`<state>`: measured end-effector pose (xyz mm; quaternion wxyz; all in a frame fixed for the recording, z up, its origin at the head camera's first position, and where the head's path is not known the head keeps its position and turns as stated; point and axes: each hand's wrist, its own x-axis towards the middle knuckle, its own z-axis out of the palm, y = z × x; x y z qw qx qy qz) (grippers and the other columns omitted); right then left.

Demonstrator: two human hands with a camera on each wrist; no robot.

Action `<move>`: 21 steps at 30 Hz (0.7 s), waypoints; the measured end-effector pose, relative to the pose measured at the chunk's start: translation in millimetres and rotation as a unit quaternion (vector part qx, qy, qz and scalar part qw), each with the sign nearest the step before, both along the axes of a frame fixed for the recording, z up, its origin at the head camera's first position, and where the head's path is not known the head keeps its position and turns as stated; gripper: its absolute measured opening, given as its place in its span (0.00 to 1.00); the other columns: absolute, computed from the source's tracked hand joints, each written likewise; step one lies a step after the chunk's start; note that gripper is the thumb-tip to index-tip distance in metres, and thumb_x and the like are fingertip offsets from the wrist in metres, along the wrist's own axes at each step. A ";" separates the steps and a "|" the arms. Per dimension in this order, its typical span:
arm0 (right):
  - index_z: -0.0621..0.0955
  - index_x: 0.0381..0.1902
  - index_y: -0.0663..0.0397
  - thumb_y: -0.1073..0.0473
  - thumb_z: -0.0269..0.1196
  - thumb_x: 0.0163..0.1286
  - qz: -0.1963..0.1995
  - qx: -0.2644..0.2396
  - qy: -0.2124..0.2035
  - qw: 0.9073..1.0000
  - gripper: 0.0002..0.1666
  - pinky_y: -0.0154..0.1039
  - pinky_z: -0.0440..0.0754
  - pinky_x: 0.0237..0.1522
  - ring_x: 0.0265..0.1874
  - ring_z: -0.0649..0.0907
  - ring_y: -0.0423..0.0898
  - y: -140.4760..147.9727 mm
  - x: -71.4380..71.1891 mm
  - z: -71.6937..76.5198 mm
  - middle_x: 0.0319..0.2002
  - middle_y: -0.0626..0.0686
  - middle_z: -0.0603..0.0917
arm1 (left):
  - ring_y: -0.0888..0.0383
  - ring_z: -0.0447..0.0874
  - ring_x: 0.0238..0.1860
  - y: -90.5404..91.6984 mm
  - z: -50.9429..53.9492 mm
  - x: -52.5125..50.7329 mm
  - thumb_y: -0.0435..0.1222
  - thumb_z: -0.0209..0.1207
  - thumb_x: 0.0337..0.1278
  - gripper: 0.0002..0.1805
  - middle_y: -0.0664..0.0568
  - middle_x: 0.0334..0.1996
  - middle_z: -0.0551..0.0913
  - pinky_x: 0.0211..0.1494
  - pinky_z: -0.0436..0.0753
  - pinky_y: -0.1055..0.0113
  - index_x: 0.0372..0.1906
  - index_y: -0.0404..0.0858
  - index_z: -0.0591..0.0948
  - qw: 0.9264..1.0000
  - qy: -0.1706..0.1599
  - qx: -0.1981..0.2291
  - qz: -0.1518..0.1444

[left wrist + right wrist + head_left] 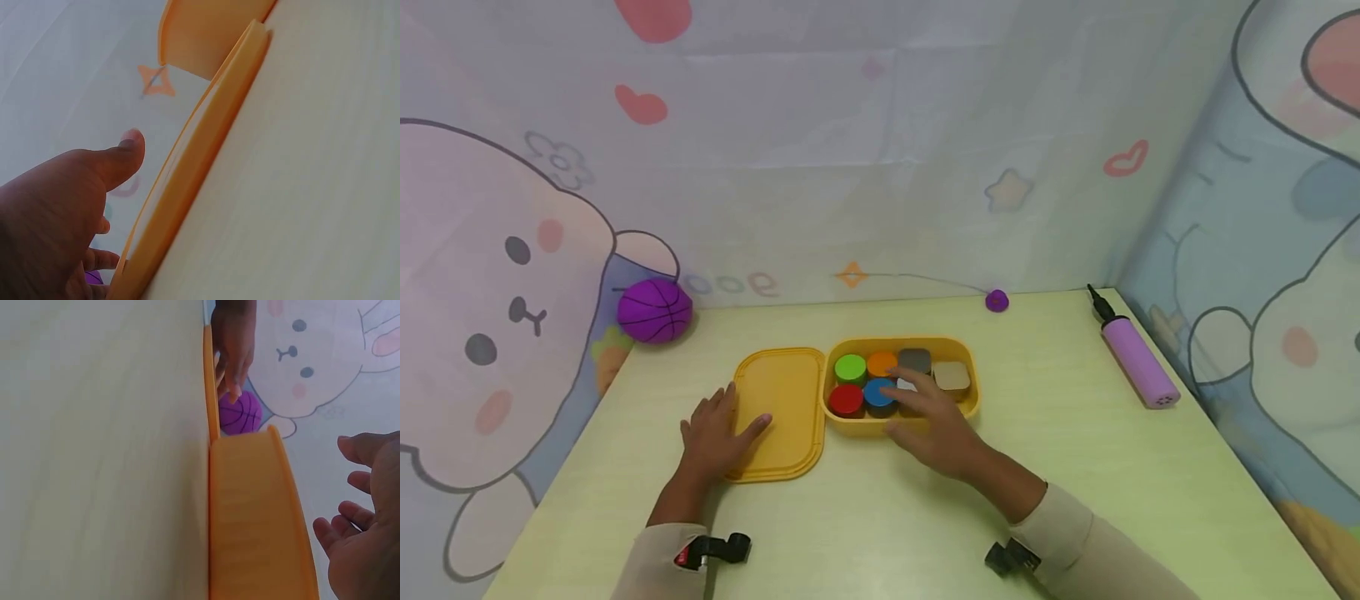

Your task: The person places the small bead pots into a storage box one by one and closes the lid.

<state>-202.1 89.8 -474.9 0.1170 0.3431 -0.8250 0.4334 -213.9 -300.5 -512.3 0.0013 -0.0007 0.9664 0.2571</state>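
A yellow box (862, 427) stands on the table, holding several small pieces with coloured tops. Among them are a green one (851, 368), a red one (847, 400), a blue one (877, 392), an orange one (881, 364), a dark grey one (914, 360) and a beige one (952, 376). Flat on the table beside the box's left end lies a yellow lid (782, 417). My left hand (709, 437) rests at the lid's left edge, fingers extended and thumb over it. Spread fingers of my right hand (943, 433) hover above the box, gripping nothing and partly hiding a whitish piece.
A purple ball with black lines (655, 311) sits at the table's back left corner. Near the back edge is a small purple object (997, 301). A purple hand pump (1140, 362) with a black nozzle lies at the right. Printed cloth walls border the table.
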 end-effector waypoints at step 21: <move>0.84 0.71 0.55 0.54 0.71 0.78 0.158 0.055 -0.069 0.984 0.28 0.52 0.76 0.81 0.78 0.79 0.52 -30.7 12.8 -18.1 0.76 0.56 0.81 | 0.22 0.48 0.86 -3.3 -9.9 -3.4 0.58 0.58 0.80 0.52 0.29 0.86 0.58 0.81 0.38 0.15 0.88 0.28 0.51 0.998 0.026 0.049 0.021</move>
